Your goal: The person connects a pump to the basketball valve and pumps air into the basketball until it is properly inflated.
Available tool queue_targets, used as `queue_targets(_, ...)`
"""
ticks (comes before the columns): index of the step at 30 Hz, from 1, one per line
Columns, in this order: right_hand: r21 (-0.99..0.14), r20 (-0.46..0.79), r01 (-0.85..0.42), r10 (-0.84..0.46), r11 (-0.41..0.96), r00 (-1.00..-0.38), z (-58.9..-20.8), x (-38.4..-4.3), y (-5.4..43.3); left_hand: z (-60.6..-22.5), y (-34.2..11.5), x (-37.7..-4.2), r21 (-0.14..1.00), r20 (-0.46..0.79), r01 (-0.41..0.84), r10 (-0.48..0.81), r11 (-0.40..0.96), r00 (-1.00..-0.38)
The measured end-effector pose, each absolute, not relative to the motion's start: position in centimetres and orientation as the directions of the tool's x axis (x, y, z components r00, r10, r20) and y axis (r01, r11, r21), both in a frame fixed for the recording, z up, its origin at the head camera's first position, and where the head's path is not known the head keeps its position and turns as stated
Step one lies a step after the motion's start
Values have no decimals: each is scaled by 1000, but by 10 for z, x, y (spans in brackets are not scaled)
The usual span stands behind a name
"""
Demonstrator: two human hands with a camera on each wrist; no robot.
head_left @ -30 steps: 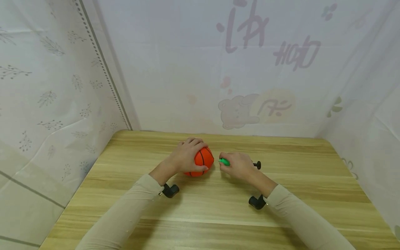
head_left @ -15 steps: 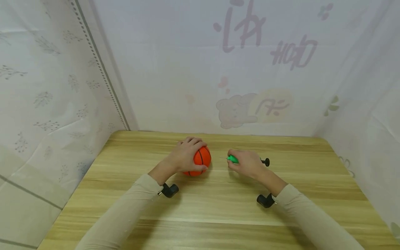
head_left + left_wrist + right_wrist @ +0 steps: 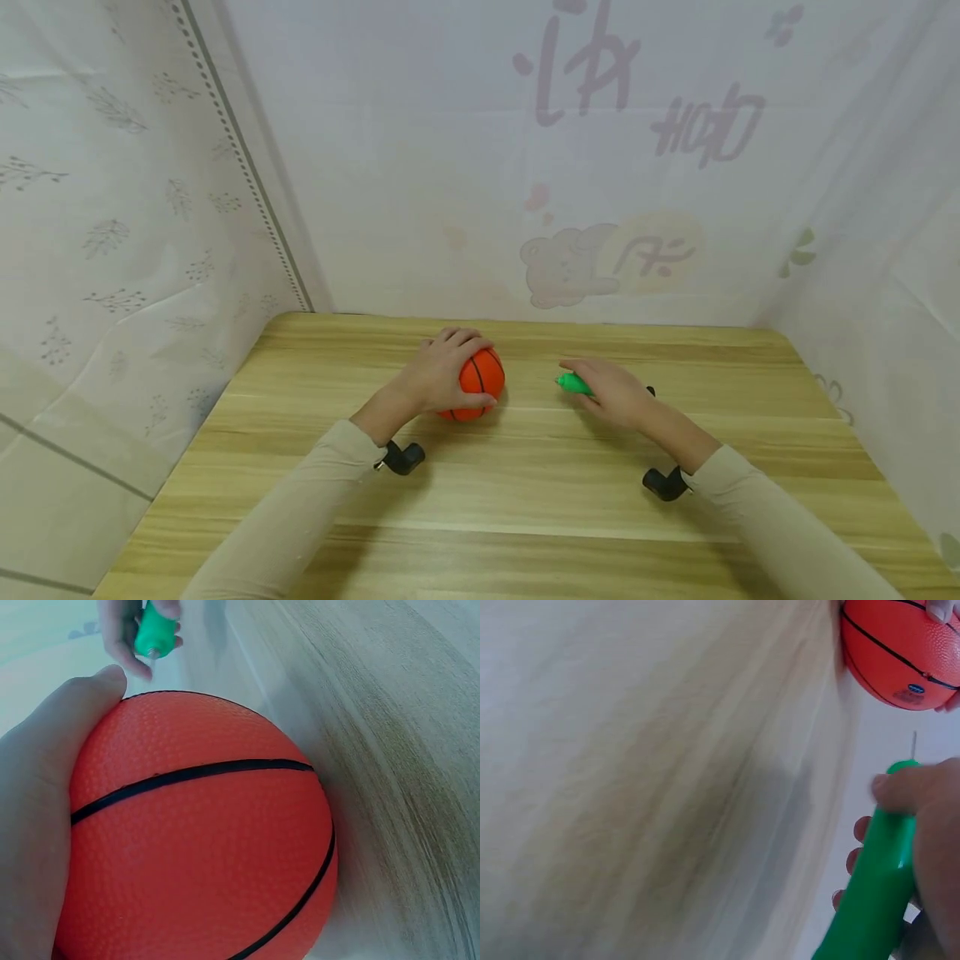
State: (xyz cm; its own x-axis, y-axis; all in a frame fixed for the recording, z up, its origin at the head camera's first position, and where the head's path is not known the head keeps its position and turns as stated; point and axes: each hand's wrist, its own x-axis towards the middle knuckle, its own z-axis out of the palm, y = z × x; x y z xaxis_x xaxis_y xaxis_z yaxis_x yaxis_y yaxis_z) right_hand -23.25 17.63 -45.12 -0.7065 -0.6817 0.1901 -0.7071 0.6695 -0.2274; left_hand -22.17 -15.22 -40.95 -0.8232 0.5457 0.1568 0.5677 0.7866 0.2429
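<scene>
My left hand (image 3: 438, 375) grips a small orange basketball (image 3: 484, 377) with black seams, its fingers over the top and the thumb along the near side. In the left wrist view that basketball (image 3: 202, 847) fills most of the picture. To its right, my right hand (image 3: 618, 396) holds a green ball pump (image 3: 574, 383) wrapped by fingers and thumb. A thin metal needle (image 3: 913, 744) sticks out of the pump's front end, pointing toward the ball with a gap between them. Part of the pump's black handle (image 3: 651, 390) shows behind the hand.
Both hands work over a wood-grain table (image 3: 480, 500). A pale printed cloth (image 3: 420, 167) rises behind the table's far edge and along both sides. Black camera mounts hang under each wrist, such as the left mount (image 3: 405, 457).
My right hand has moved right with the pump, drawing the needle away from the ball and widening the gap. The left hand keeps holding the basketball, nearly still.
</scene>
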Motion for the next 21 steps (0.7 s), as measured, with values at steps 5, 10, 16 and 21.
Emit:
queue_targets(5,-262,198,-693,-666,671,-720,-457,-232,184,-409,-152,-222,249,150,563,543,788,-826)
queue_targets(10,-255,228,-707,-670,659,-707,-464,-233,193,-409,-152,-222,243,153,558,537,793,-830)
queue_targets(16,-272,228,-695,-657,666,-719,-472,-233,200,-409,-153,-221,251,162,558,534,791,-830)
queue_targets(21,-293,223,-678,-642,673,-734,-476,-230,203,-410,-154,-220,258,167,553,527,792,-833)
